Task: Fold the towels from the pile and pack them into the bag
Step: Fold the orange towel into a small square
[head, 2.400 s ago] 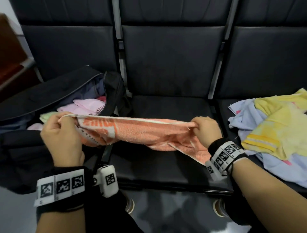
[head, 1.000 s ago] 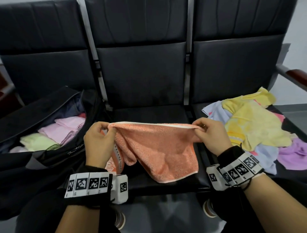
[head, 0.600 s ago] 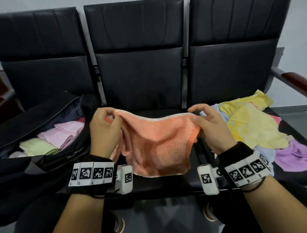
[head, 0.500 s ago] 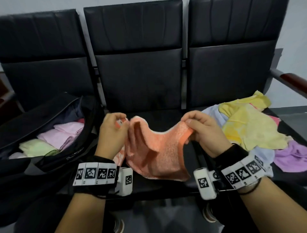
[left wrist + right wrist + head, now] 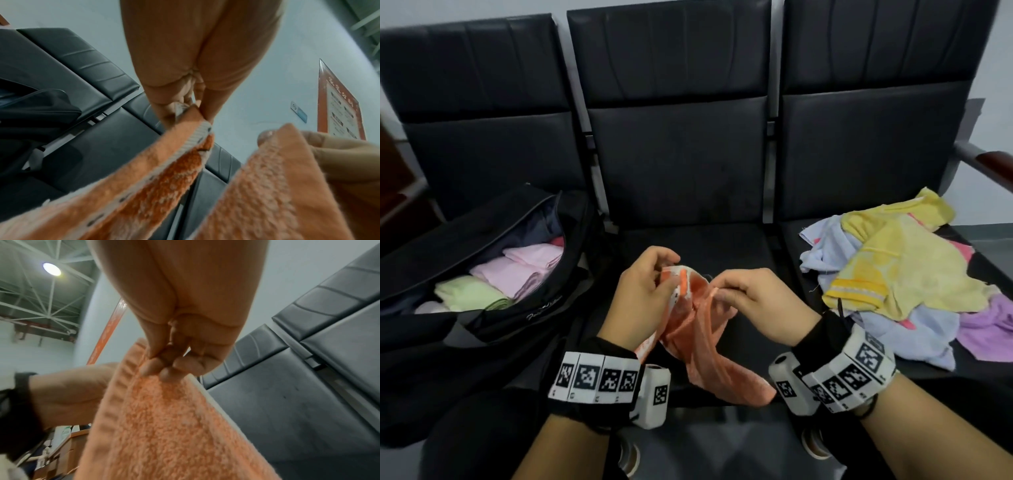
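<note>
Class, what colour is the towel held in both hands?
Orange towel with a white border; right wrist view shows it best.

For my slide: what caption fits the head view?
Both hands pinch an orange towel between open bag and towel pile.

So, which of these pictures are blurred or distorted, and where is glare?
Head view: mostly sharp, chair backs bow from the wide lens. Left wrist view: orange towel near the lens is smeared, wall poster leans. Right wrist view: ceiling lamp glares; right hand looms large and soft.
</note>
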A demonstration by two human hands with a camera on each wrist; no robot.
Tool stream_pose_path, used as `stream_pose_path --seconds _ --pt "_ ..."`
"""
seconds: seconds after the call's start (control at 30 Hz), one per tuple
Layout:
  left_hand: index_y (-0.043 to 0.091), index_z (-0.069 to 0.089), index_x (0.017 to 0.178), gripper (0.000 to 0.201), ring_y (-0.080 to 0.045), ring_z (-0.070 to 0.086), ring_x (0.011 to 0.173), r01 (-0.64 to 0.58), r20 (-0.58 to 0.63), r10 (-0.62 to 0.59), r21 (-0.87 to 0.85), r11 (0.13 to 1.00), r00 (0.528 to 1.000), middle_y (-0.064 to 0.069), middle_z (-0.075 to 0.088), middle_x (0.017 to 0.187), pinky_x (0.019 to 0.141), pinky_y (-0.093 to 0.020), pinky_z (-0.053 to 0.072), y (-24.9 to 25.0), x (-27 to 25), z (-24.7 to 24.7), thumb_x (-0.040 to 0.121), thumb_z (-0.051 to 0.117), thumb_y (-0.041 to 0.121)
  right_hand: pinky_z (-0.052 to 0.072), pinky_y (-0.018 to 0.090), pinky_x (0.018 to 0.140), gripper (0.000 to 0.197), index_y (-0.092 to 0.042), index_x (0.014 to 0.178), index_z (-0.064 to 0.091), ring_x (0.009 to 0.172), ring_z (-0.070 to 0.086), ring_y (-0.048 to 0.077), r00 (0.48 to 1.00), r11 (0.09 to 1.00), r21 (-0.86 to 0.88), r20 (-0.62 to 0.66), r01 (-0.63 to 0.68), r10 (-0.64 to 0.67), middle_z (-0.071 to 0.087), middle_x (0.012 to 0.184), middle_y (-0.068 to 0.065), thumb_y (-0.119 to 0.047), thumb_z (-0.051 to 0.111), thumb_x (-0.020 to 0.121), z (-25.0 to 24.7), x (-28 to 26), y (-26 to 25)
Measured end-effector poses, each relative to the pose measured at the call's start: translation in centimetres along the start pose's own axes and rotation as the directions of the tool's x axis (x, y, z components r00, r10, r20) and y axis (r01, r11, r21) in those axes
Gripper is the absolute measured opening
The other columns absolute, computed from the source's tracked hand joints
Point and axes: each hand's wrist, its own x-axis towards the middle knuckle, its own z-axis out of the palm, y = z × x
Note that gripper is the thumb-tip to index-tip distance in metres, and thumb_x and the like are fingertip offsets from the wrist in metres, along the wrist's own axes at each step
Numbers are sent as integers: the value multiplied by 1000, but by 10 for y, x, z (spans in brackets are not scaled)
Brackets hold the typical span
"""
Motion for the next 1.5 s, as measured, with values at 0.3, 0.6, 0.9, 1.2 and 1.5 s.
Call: stream_pose_path --seconds 0.3,0.6,0.9,1.2,1.5 --pt "25 73 90 16 -2 68 77 -55 22 58 -119 991 998 9 74 87 68 -13 51 11 -10 3 83 79 12 50 26 74 9 -16 83 75 81 62 5 979 982 -169 -170 83 -112 66 84 -10 -24 73 87 16 15 -10" --pt "25 75 99 23 -6 71 91 -61 159 66 -32 998 985 10 75 94 77 -17 55 20 -13 -7 89 68 5 53 37 67 18 -28 78 67 68 62 6 968 981 -194 -247 -9 -40 65 67 -10 -44 72 84 21 16 -12" --pt "30 75 92 22 -7 70 84 -109 122 105 20 994 987 14 73 88 73 -17 54 17 -11 -8 83 76 10 50 32 74 10 -32 87 68 79 55 2 987 950 -313 -154 -6 -44 63 78 -15 -42 66 88 17 15 -13" --pt "20 70 90 25 -2 64 74 -177 -174 176 13 984 969 10 69 84 69 -14 49 17 -5 -26 83 69 -4 49 41 79 23 -13 73 62 87 50 15 949 835 -541 199 -103 246 64 78 0 -32 73 81 13 7 51" --pt "30 66 90 25 1 62 77 -213 -437 205 33 977 876 19 68 88 72 -13 49 17 1 -70 83 60 7 39 32 91 26 -29 93 72 113 45 12 939 646 -750 308 142 152 65 110 -23 -51 62 84 -7 -11 97"
